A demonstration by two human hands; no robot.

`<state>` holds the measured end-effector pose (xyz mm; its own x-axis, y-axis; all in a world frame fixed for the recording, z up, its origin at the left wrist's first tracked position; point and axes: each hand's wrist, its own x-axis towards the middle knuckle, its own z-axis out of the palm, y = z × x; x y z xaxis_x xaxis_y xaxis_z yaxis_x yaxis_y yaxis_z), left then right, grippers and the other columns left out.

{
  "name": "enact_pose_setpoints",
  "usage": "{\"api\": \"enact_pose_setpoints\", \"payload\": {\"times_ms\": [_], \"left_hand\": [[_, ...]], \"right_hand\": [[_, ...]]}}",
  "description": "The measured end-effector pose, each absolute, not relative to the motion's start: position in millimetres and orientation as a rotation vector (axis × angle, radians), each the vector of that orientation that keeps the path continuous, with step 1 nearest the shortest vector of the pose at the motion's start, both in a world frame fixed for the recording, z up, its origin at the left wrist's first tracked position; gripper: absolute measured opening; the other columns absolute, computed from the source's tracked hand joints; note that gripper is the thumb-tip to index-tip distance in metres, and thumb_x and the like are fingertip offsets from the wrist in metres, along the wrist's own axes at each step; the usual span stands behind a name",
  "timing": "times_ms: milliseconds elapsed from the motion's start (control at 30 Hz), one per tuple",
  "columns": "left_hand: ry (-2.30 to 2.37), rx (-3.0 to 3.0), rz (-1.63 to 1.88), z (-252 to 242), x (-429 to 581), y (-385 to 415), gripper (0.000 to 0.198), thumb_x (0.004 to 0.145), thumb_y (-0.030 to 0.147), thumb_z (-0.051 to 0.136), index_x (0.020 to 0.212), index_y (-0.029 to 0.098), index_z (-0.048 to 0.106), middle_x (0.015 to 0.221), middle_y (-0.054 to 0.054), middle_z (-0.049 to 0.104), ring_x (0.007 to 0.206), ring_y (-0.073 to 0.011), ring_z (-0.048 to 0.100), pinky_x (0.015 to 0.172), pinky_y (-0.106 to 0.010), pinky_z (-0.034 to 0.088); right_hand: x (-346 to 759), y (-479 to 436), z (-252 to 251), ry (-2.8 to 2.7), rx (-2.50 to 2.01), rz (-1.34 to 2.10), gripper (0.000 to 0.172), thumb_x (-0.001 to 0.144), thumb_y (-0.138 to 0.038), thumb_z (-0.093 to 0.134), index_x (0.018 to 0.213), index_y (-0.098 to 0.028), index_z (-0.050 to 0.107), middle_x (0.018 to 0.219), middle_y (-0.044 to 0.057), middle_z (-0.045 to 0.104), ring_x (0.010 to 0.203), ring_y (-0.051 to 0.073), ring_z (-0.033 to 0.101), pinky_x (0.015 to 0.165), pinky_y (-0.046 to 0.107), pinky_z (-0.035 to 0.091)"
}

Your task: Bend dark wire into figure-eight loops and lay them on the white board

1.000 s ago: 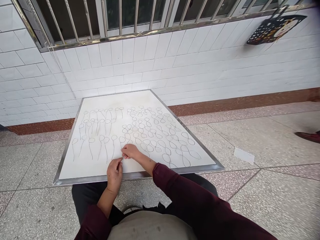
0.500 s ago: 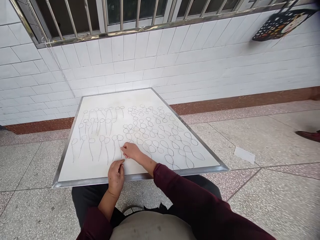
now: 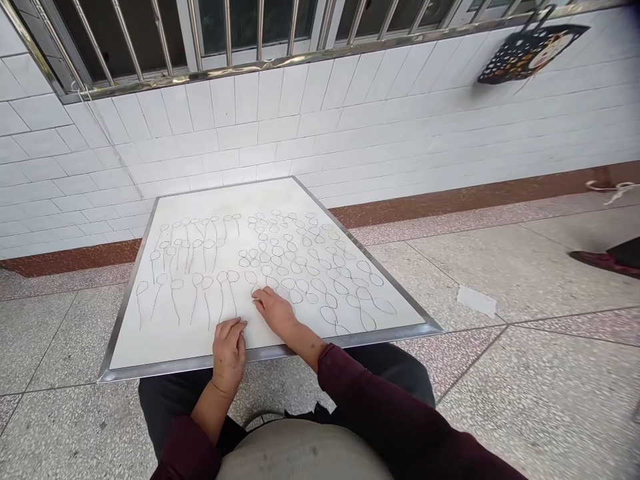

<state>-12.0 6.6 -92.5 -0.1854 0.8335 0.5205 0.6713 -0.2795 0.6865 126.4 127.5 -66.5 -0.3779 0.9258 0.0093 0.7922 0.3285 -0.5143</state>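
Thin dark strands, like wire or thread, lie across a white board (image 3: pixel 175 350) with a metal rim. On its left side are rows of single loops with long tails (image 3: pixel 175 285); on its right are many figure-eight loops (image 3: pixel 325 290). My left hand (image 3: pixel 229 350) rests at the near edge with its fingers curled together, beside the lower end of one tail. Whether it holds anything is hidden. My right hand (image 3: pixel 276 313) is a little farther in, thumb and fingertips pinched against the board at the lower end of a loop. What lies between them is too small to make out.
The board lies over my lap, its far edge near a white tiled wall (image 3: pixel 225 147). Above are barred windows (image 3: pixel 245 33) and a hanging dark patterned bag (image 3: pixel 530 57). A white paper piece (image 3: pixel 476 301) is on the floor; another person's shoe (image 3: pixel 607 261) shows at right.
My right hand has moved right, from the tail of a single loop to the nearest figure-eight loops. My left hand stays near the front edge. The view has shifted slightly.
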Motion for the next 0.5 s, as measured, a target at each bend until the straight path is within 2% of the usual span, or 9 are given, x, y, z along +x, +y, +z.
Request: {"api": "enact_pose_setpoints", "payload": {"times_ms": [200,300,400,500], "left_hand": [[1.788,1.829,1.478,-90.3,-13.6,5.8,0.027,0.092,0.016,0.048,0.110,0.022,0.068,0.106,-0.008,0.069,0.103,-0.0238,0.060,0.094,-0.047,0.049],[1.767,1.795,1.485,-89.5,-12.6,4.8,0.027,0.092,0.018,0.049,0.108,0.023,0.069,0.106,-0.008,0.070,0.103,-0.0236,0.060,0.094,-0.046,0.048],[1.747,1.741,1.504,-88.9,-12.0,3.3,0.026,0.091,0.020,0.050,0.109,0.023,0.069,0.105,-0.008,0.070,0.102,-0.0236,0.060,0.093,-0.046,0.049],[1.725,1.660,1.538,-89.2,-9.9,-0.5,0.025,0.091,0.024,0.052,0.110,0.022,0.068,0.107,-0.009,0.070,0.102,-0.0235,0.061,0.093,-0.045,0.048]], "right_hand": [[141.5,125.9,-68.9,-2.291,-1.537,0.587,0.021,0.093,-0.020,0.054,0.112,-0.024,0.060,0.101,0.002,0.062,0.083,0.014,0.062,0.064,0.023,0.043],[143.7,128.0,-68.0,-2.328,-1.524,0.545,0.014,0.095,-0.021,0.052,0.103,-0.023,0.063,0.101,0.003,0.062,0.079,0.014,0.061,0.060,0.022,0.041],[140.5,131.2,-65.6,-2.397,-1.453,0.490,0.017,0.096,-0.018,0.049,0.093,-0.020,0.066,0.098,0.005,0.061,0.079,0.014,0.060,0.058,0.022,0.040],[139.0,130.9,-60.3,-2.443,-1.361,0.438,0.018,0.096,-0.015,0.048,0.092,-0.018,0.065,0.098,0.006,0.061,0.078,0.015,0.060,0.058,0.022,0.041]]}}
